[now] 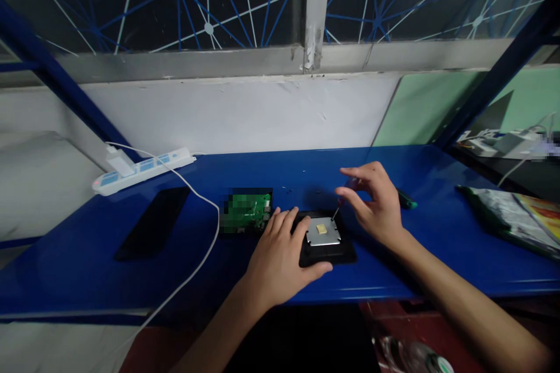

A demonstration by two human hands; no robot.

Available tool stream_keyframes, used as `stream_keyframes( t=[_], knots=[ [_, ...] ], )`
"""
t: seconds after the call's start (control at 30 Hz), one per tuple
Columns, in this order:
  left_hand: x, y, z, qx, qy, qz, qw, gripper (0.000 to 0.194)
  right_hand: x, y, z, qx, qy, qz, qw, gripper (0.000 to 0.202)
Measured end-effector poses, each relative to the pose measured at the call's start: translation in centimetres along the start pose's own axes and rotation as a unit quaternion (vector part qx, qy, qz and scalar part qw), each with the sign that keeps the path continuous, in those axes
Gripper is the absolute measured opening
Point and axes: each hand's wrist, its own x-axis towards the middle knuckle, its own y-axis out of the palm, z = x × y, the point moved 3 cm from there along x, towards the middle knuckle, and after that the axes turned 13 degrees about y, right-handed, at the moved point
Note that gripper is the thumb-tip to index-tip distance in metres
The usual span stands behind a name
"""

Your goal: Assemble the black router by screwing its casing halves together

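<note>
**Left hand (280,250) steadies, right hand (371,201) guides the screwdriver (336,212)**

Taking the metal plate (326,239) as your clock centre, your left hand lies at eight o'clock, fingers spread wide. Its fingertips rest on the left side of the black case (329,254) while your thumb reaches along the near edge, probably so the case does not turn under the tool. The case lies flat on the blue table (280,169), directly in front of you, with the plate facing up.

Your right hand, at two o'clock, has thumb and forefinger pinched narrow around the screwdriver's handle. The shaft slants down to the plate's one o'clock corner; a light fingertip grip like this would suit fine turning and leaves that corner visible. Whether the tip sits in a screw is too small to tell.

The green circuit board (247,213) rests between nine and ten o'clock, just beyond your left fingers, perhaps set there to be close yet off the case. Small bits (289,190) lie near eleven. The white cable (217,215) curves past at nine, clear of both hands.
</note>
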Motion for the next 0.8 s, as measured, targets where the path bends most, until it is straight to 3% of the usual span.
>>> stream_keyframes(
  t=[0.3,0.6,0.8],
  knots=[
    [0.01,0.05,-0.03,-0.003,-0.007,0.016,1.000,0.079,-0.23,0.15,0.06,0.037,0.020,0.062,0.997,0.042],
    [0.08,-0.16,-0.08,-0.006,-0.005,0.018,1.000,0.079,-0.33,0.34,-0.24,0.040,0.033,0.044,0.998,0.048],
    [0.17,-0.11,-0.04,0.000,-0.005,0.015,1.000,0.079,-0.14,0.30,0.04,0.023,0.019,0.036,0.999,0.035]
  ],
)
